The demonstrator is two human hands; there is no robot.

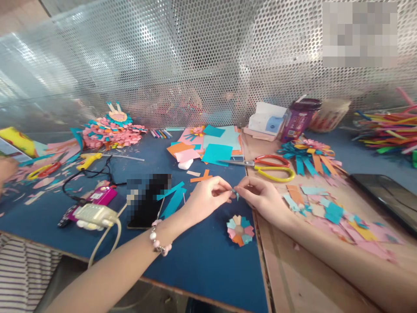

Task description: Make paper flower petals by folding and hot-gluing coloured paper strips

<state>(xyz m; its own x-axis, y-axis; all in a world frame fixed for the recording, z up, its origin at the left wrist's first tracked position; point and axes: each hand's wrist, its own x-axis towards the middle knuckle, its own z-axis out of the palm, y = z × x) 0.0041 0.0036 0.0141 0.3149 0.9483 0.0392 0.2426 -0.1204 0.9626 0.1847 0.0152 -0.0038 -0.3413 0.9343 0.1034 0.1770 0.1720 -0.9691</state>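
My left hand (pixel 208 198) and my right hand (pixel 260 193) meet over the blue table, fingertips pinched together. Between them shows a small piece of teal paper (pixel 237 196), mostly hidden by the fingers; both hands seem to grip it. Just below lies a round paper rosette (pixel 240 230) of pink, orange, teal and cream petals. Scissors (pixel 267 167) with red and yellow handles rest beyond my hands. Near my left wrist are teal paper strips (pixel 174 202) and orange strips (pixel 202 176).
Colored paper sheets (pixel 217 152) lie at the back middle. Paper scraps (pixel 332 213) and a ribbon rosette (pixel 311 156) are on the right, near a dark phone (pixel 384 200). A black phone (pixel 148 202), a cabled charger (pixel 96 215) and a glue gun (pixel 89 161) sit left. Another person's hand (pixel 7 169) shows.
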